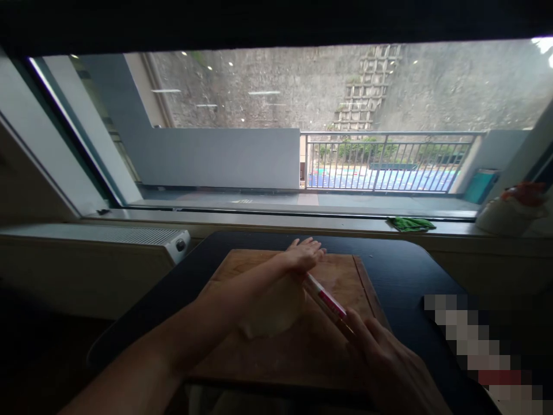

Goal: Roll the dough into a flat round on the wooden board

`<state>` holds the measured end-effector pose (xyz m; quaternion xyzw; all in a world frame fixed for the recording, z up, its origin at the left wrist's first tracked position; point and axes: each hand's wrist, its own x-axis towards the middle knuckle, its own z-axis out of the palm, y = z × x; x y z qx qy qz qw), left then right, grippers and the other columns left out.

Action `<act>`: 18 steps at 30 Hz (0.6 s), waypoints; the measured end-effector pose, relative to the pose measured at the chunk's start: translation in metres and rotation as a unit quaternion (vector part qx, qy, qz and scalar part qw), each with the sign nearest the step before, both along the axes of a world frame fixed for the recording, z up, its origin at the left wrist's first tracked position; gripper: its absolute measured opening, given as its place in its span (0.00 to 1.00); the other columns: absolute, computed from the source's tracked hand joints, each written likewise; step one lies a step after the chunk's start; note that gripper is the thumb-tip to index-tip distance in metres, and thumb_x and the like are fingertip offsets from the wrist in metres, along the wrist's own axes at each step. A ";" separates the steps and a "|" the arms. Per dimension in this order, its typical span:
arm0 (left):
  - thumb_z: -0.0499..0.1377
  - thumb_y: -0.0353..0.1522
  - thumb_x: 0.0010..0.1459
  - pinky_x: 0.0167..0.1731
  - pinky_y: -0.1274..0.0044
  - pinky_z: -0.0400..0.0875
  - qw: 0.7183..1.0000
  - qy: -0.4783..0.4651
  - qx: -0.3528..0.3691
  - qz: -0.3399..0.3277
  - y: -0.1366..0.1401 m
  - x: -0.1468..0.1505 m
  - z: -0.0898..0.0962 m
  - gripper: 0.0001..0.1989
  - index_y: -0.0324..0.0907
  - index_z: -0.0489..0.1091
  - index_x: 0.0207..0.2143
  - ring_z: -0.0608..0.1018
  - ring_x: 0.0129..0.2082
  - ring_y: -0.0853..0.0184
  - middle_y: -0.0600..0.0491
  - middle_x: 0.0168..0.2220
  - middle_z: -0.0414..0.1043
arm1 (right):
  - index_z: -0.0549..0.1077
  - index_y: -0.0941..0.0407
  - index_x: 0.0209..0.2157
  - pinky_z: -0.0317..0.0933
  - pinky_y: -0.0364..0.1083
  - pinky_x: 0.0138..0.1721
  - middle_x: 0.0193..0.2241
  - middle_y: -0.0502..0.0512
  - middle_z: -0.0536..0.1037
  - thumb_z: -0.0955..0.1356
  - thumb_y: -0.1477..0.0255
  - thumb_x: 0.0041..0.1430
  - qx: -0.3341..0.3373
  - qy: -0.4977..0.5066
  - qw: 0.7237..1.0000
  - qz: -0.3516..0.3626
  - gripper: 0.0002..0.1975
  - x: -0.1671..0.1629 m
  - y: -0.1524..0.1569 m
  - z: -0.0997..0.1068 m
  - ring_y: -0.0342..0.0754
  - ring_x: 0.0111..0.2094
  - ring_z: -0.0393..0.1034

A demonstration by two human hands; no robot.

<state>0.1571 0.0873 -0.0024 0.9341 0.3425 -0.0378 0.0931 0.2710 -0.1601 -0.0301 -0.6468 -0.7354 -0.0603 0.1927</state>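
Rolling step, I judge: left hand (305, 255) and right hand (384, 357), fingers flat and open, press the rolling pin (326, 301) across dough (272, 314) on the board (341, 271); next push toward 12 o'clock.

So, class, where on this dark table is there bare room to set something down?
Bare: table right of the cutting board, and its left strip. Crowded: board centre, under dough, rolling pin and both hands.

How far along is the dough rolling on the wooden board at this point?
Done: dough sits on the board, partly flattened. In hand: the left hand and right hand press flat on the ends of a rolling pin lying over it. Left: the dough looks thick and covers little of the board.
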 end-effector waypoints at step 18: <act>0.40 0.33 0.64 0.55 0.57 0.48 0.992 0.057 0.089 0.071 0.036 -0.085 -0.003 0.20 0.45 0.62 0.53 0.55 0.61 0.57 0.48 0.60 0.57 | 0.69 0.58 0.39 0.56 0.46 0.39 0.36 0.59 0.70 0.58 0.75 0.63 -0.026 -0.025 0.999 0.004 0.11 -0.034 0.094 0.023 0.50 0.40 0.63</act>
